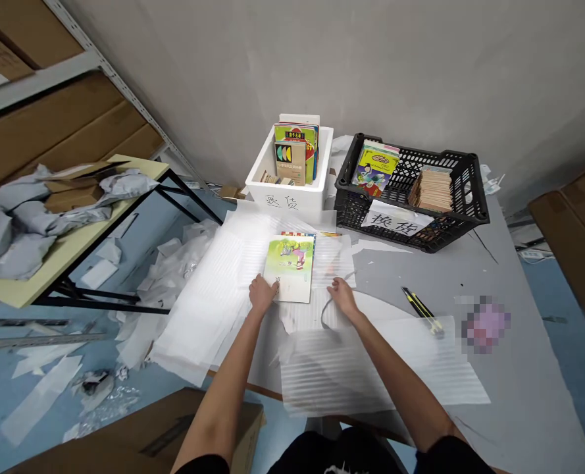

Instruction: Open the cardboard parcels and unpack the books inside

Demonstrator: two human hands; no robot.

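Observation:
A picture book with a green cover (pixel 289 268) lies on a white ribbed foam sheet (pixel 208 303), with another book's coloured edge showing behind it. My left hand (pixel 262 294) is at the book's lower left edge, its fingertips over the cover. My right hand (pixel 344 296) rests on the foam to the right of the book, a short gap from it. A second ribbed foam sheet (pixel 322 375) lies nearer me, under my right forearm.
A white foam box (pixel 287 197) holds upright books. A black plastic crate (pixel 410 204) holds books and a stacked bundle. Yellow-and-black tools (pixel 420 311) lie on the grey table (pixel 509 395). A pale folding table (pixel 70 253) with grey wrappers stands left, above scraps on the blue floor.

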